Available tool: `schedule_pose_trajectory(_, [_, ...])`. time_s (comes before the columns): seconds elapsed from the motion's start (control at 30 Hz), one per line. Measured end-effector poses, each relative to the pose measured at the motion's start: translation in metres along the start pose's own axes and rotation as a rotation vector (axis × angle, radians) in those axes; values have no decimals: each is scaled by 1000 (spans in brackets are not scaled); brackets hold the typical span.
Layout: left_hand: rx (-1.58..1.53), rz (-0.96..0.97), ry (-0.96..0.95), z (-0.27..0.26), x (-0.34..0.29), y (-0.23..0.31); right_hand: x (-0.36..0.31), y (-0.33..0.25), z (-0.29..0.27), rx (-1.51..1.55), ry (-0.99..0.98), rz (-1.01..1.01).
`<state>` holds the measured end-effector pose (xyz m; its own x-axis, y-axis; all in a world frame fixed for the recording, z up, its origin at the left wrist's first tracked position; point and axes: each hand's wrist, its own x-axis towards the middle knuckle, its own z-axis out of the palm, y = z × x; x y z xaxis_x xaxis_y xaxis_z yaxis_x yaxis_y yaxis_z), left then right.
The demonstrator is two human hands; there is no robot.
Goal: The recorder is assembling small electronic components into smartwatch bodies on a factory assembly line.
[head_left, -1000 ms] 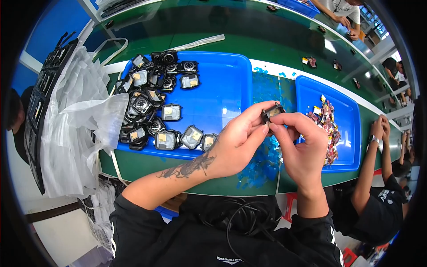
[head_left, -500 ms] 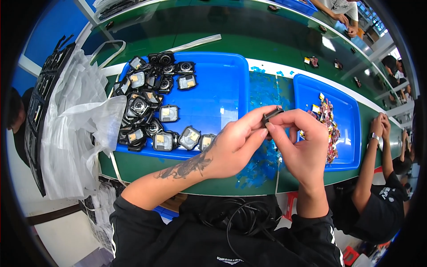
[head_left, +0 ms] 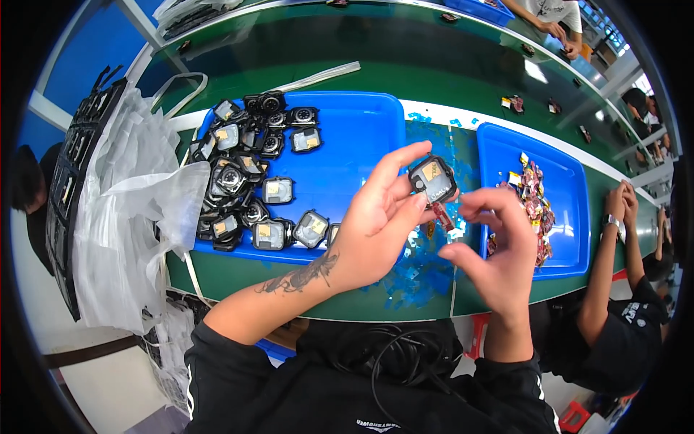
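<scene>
- Green tabletop (head_left: 224, 276) runs beneath the work, strewn with blue scraps (head_left: 419, 278) between two blue trays.
- The left tray (head_left: 347, 159) bears black watch cases (head_left: 311, 228), heaped along its left side and set more loosely along its near edge.
- The right tray (head_left: 571, 239) carries a pile of small reddish and yellow parts (head_left: 535, 210).
- One dark watch case (head_left: 434, 179) is in the left hand (head_left: 383, 224), gripped between thumb and fingers above the scraps, its pale, lettered face turned upward.
- Just below that case is a small red strip (head_left: 442, 217); whether it is attached or loose, I cannot tell.
- The right hand (head_left: 502, 249) stands beside it, thumb and fingers spread apart with nothing clearly held; contact with the strip cannot be made out.
- Judging by this pose, the step in hand is separating strip and case, perhaps partly done.
- A next move would call for a steady left grip and a narrow, careful right pinch on the strip.
</scene>
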<state>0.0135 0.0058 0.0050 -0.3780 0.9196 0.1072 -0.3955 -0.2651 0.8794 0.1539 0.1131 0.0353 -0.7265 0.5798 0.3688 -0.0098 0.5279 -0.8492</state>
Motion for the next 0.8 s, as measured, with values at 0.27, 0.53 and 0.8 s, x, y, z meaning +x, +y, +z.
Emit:
schedule_pose_trajectory(0.27, [832,394,-78,-2,-3,19,-9,10,-2,509,-11,231])
schedule_pose_trajectory(0.53, [1047,580,-71,-8,-2,14,-7,12,-6,556,-40,234])
schedule_pose_trajectory(0.8, [452,-93,-97,-5,-6,10,-14,22,-9,801,-92,387])
